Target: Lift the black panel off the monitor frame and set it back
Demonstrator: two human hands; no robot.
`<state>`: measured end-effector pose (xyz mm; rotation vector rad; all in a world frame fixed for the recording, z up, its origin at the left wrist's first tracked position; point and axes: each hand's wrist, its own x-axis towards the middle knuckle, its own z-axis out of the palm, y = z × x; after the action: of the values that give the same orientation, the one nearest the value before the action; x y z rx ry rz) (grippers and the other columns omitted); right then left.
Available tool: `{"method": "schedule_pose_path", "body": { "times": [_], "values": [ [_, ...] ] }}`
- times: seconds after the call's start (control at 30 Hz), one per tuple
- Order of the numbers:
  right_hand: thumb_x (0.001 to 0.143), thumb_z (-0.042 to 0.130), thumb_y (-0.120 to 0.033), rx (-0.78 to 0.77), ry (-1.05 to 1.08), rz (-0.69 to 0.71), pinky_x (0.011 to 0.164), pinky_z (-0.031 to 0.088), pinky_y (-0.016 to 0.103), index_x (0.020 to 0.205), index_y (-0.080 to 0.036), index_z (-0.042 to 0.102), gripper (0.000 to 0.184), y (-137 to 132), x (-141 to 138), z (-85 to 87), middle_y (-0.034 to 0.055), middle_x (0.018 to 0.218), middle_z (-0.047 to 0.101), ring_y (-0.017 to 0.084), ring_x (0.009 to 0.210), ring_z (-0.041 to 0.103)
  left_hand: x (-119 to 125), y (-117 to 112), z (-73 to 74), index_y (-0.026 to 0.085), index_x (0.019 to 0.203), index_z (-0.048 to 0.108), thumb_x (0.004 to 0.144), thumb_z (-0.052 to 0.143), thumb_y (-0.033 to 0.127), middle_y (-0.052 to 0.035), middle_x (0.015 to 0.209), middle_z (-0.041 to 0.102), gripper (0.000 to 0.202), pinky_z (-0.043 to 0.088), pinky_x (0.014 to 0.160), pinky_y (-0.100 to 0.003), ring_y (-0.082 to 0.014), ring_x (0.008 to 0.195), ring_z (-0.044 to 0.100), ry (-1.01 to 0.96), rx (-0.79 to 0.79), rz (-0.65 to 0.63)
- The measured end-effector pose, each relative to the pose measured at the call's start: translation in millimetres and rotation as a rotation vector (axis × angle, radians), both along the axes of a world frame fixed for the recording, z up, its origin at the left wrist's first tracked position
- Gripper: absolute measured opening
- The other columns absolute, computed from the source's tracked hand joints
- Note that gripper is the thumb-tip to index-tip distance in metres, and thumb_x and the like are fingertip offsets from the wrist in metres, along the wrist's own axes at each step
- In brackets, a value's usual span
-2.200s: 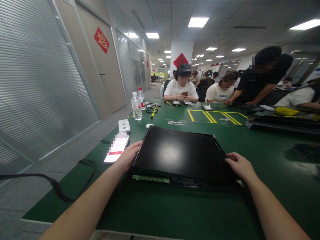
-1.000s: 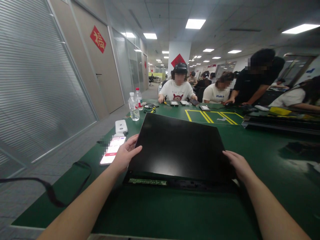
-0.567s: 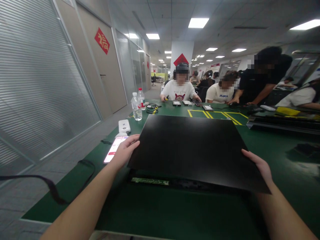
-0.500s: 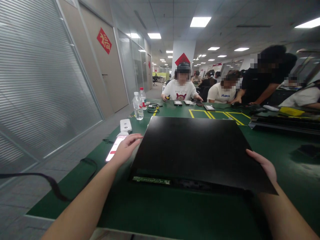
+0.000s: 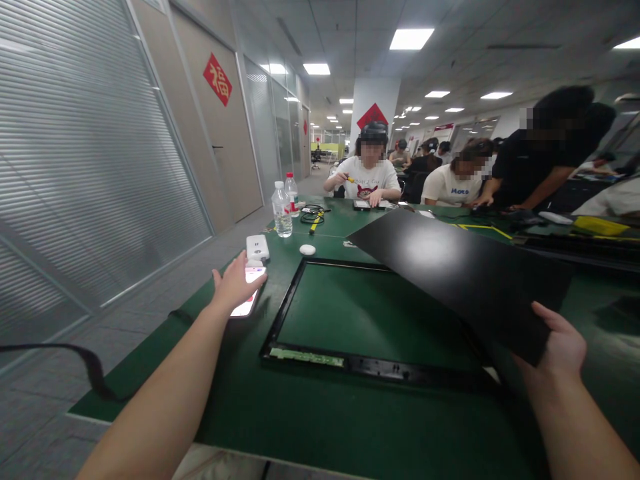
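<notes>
My right hand (image 5: 564, 350) grips the near right edge of a thin black screen panel (image 5: 480, 277), thumb on top and fingers underneath. The panel is lifted and tilted, with a bright reflection on its surface. Beneath it a black rectangular frame (image 5: 380, 368) lies on the table, its right part covered by the panel. A green circuit strip (image 5: 306, 358) sits along the frame's near left side. My left hand (image 5: 234, 283) hovers over or touches a lit phone (image 5: 244, 309), holding nothing, its fingers spread.
On the green table (image 5: 250, 413) stand two bottles (image 5: 283, 212) and a white power bank (image 5: 257, 247). A small white oval object (image 5: 307, 250) lies beyond the frame. Coiled black cable (image 5: 313, 215) rests farther back. Across the table a person (image 5: 369, 170) handles a tool; other people are at the right.
My right hand has lifted the panel and shifted it right, uncovering much of the frame and the white oval object. My left hand has moved left, away from the panel's edge, to the phone.
</notes>
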<state>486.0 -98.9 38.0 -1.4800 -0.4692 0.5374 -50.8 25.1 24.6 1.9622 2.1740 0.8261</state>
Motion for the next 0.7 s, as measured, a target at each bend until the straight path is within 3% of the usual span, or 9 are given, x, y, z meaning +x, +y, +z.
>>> {"method": "schedule_pose_path", "body": {
  "times": [0.1,0.2,0.3,0.4,0.5,0.57,0.7],
  "values": [
    [0.079,0.057,-0.022,0.196,0.333,-0.106,0.085,0.063,0.044,0.104,-0.018,0.065,0.027,-2.9,-8.7,10.1,0.011,0.113,0.071,0.026,0.097,0.07,0.0,1.2,-0.5,0.017,0.158,0.032,0.088,0.059,0.055,-0.0244,0.154,0.049,0.084,-0.002,0.117,-0.072,-0.0465,0.146,0.037,0.04,-0.052,0.037],
    [0.079,0.052,-0.013,0.361,0.443,-0.123,0.081,0.064,0.045,0.097,-0.016,0.065,0.022,-3.7,-11.3,14.0,0.006,0.099,0.071,0.02,0.081,0.069,1.4,-1.6,1.6,0.017,0.159,0.031,0.092,0.051,0.056,-0.0227,0.153,0.051,0.08,-0.004,0.117,-0.072,-0.0449,0.144,0.042,0.102,-0.126,0.083],
    [0.082,0.051,-0.012,0.43,0.494,-0.134,0.079,0.065,0.043,0.094,-0.015,0.065,0.019,-3.7,-10.4,14.5,0.0055,0.097,0.07,0.018,0.077,0.067,0.5,-6.3,4.6,0.015,0.157,0.033,0.093,0.049,0.053,-0.022,0.15,0.055,0.076,-0.003,0.117,-0.073,-0.0448,0.14,0.047,0.144,-0.156,0.12],
    [0.082,0.051,-0.012,0.452,0.49,-0.157,0.077,0.065,0.04,0.091,-0.016,0.066,0.017,-3.9,-8.0,13.1,0.0061,0.098,0.069,0.018,0.081,0.067,-5.4,-10.0,5.9,0.014,0.152,0.04,0.09,0.052,0.048,-0.0191,0.139,0.065,0.071,0.016,0.117,-0.071,-0.0436,0.133,0.054,0.113,-0.154,0.163],
    [0.081,0.052,-0.011,0.461,0.459,-0.181,0.075,0.065,0.038,0.089,-0.017,0.066,0.017,-3.4,-4.4,9.1,0.0055,0.098,0.069,0.018,0.086,0.068,-14.4,-11.8,5.6,0.013,0.147,0.048,0.088,0.055,0.042,-0.0179,0.136,0.067,0.066,0.043,0.106,-0.053,-0.0389,0.127,0.06,0.054,-0.128,0.193],
    [0.081,0.052,-0.011,0.487,0.45,-0.193,0.078,0.064,0.036,0.088,-0.017,0.067,0.018,-2.2,-2.1,6.2,0.0062,0.099,0.07,0.018,0.09,0.068,-20.2,-12.2,5.7,0.01,0.142,0.053,0.087,0.055,0.036,-0.0198,0.134,0.067,0.061,0.049,0.099,-0.045,-0.0364,0.124,0.062,0.053,-0.104,0.205],
    [0.08,0.049,-0.008,0.595,0.43,-0.207,0.082,0.062,0.031,0.086,-0.014,0.066,0.019,2.3,-0.7,4.8,0.0099,0.1,0.07,0.018,0.093,0.069,-28.6,-12.6,9.3,0.007,0.141,0.055,0.084,0.053,0.023,-0.0222,0.135,0.067,0.06,0.052,0.094,-0.042,-0.0368,0.122,0.064,0.078,-0.185,0.254]
  ]
}}
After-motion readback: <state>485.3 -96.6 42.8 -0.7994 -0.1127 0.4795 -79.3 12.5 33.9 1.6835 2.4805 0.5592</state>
